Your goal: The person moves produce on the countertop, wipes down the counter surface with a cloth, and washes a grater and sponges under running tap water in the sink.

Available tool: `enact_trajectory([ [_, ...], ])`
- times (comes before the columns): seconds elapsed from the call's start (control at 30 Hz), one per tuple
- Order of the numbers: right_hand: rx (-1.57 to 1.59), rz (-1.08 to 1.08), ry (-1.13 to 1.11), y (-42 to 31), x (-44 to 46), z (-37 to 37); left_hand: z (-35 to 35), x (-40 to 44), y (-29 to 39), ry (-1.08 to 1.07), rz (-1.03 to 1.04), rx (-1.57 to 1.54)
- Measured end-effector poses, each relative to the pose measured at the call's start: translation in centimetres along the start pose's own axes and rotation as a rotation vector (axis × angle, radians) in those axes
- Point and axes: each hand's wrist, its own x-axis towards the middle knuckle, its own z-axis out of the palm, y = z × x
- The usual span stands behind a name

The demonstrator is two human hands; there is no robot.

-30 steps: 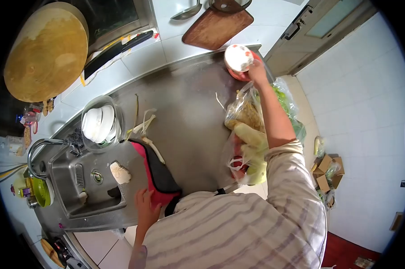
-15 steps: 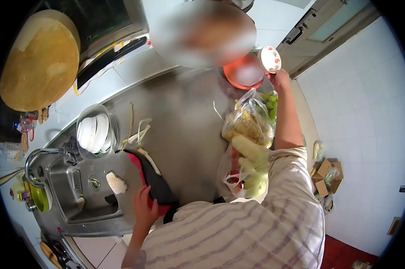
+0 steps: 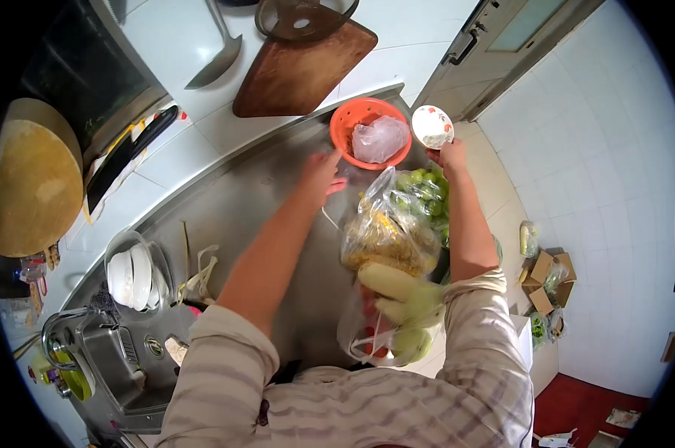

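My right hand [image 3: 451, 157] grips the lower edge of a small white bowl [image 3: 432, 125] with red flower patterns, at the right of the counter's far corner. Just left of it stands an orange plastic basket [image 3: 345, 119] with a crumpled clear plastic bag [image 3: 381, 140] inside. My left hand [image 3: 322, 176] is at the basket's near left rim, fingers apart; whether it touches the rim I cannot tell. Close below the hands lie a bag of green round produce [image 3: 425, 190] and a clear bag of yellowish-brown food [image 3: 390, 235].
Pale long vegetables [image 3: 388, 282] lie in a bag at the counter's near right edge. White bowls [image 3: 132, 276] fill a clear container beside the sink [image 3: 121, 366]. A wooden board [image 3: 300, 71] and a ladle [image 3: 222, 56] are at the back wall. Vegetable scraps [image 3: 201, 278] lie left.
My left hand has gone from the dark red-edged cloth near the sink up to the orange basket. My right hand keeps hold of the bowl. The view has shifted.
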Motion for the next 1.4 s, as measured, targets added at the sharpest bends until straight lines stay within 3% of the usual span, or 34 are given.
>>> enact_trajectory([
  [0.07, -0.015, 0.050, 0.080, 0.6, 0.5, 0.5, 2.6, 0.6, 0.9, 0.051, -0.058, -0.097],
  [0.2, -0.053, 0.093, -0.005, 0.7, 1.3, 0.3, 3.0, 5.0, -0.8, 0.052, -0.039, -0.053],
  [0.27, -0.079, 0.096, -0.010, 0.5, 0.7, 0.5, 2.7, 5.1, -0.8, 0.010, 0.104, -0.016],
  [0.43, -0.213, 0.100, -0.061, 1.9, 2.0, 0.6, -4.5, -0.9, -0.9, -0.039, 0.004, 0.186],
  [0.5, -0.248, 0.120, -0.094, 2.1, 2.6, 0.6, -8.7, -5.1, -2.4, -0.012, 0.120, 0.078],
  [0.57, -0.956, -0.201, -0.005, 2.6, 3.2, 0.3, -11.7, -11.8, -2.3, 0.135, 0.083, -0.073],
  [0.6, -0.961, -0.209, -0.025, 2.0, 2.0, 1.2, -13.8, -14.5, -2.9, 0.159, 0.083, -0.080],
  [0.67, -1.034, -0.477, 0.246, -0.7, -3.0, 2.5, -18.7, -20.0, -5.1, 0.220, 0.090, -0.063],
  [0.73, -0.948, -0.788, 0.133, -2.9, -8.8, 4.7, -22.4, -26.2, -7.7, 0.293, 0.097, -0.055],
  [0.8, -0.835, -0.584, -0.273, -6.5, -20.2, 8.3, -24.9, -32.6, -9.1, 0.509, 0.111, -0.192],
  [0.93, -0.890, -0.645, -1.156, -1.3, -36.6, 12.5, -28.0, -44.2, -12.3, 0.771, 0.271, -0.315],
  [1.0, -0.893, -0.825, -1.458, 5.0, -41.7, 14.1, -33.7, -49.6, -18.3, 0.782, 0.308, -0.398],
  [1.03, -0.888, -0.789, -1.478, 6.9, -44.2, 14.8, -33.0, -51.2, -18.4, 0.925, 0.294, -0.432],
  [1.1, -0.886, -0.763, -1.504, 9.2, -48.6, 16.4, -33.2, -54.0, -20.3, 1.017, 0.285, -0.495],
  [1.17, -1.033, -0.737, -1.294, 10.7, -52.1, 17.8, -34.3, -56.2, -23.0, 1.099, 0.283, -0.575],
  [1.2, -1.036, -0.742, -1.304, 11.7, -53.5, 18.2, -34.6, -57.0, -24.2, 1.107, 0.285, -0.583],
  [1.23, -1.041, -0.941, -1.152, 13.0, -54.5, 18.6, -34.9, -57.5, -25.3, 1.101, 0.277, -0.622],
  [1.3, -1.039, -1.141, -0.994, 15.4, -55.3, 19.1, -35.5, -58.8, -27.5, 1.021, 0.280, -0.643],
  [1.37, -0.976, -1.169, -1.195, 17.2, -54.5, 19.5, -34.7, -59.2, -28.0, 1.014, 0.285, -0.639],
  [1.4, -0.981, -1.170, -1.192, 17.6, -54.0, 19.6, -34.3, -59.4, -28.0, 1.006, 0.285, -0.626],
])
